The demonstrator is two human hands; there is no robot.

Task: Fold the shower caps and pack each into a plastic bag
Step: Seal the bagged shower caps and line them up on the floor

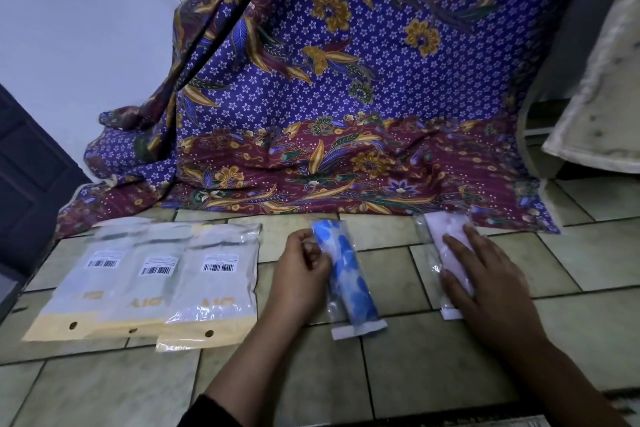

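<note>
far out to the left of the left hand lie three flat packets (149,284) in a row, overlapping one another, each with a barcode label and a yellow strip with a punched hole at the near end. they rest on the tiled floor (398,374).

the left hand (304,274) sits with its fingers curled, knuckles up, right against the left edge of a clear bag (334,308). whether the fingers nip the plastic or only touch it cannot be told. inside that bag, just right of the left hand, is a blue shower cap (353,288) folded into a long narrow roll, lying lengthwise away from the person, with the bag's white strip at the near end.

between the two hands is bare tile.

the right hand (485,281) lies flat with fingers straight and spread, pressing down on a second bag (427,253). a pale pink shower cap (446,229) is folded inside it, its far end showing beyond the fingertips and the bag's white strip poking out by the thumb.

beyond both hands a purple and maroon flowered cloth (346,97) hangs down and spreads onto the floor; the far end of the second bag lies at its edge.
</note>
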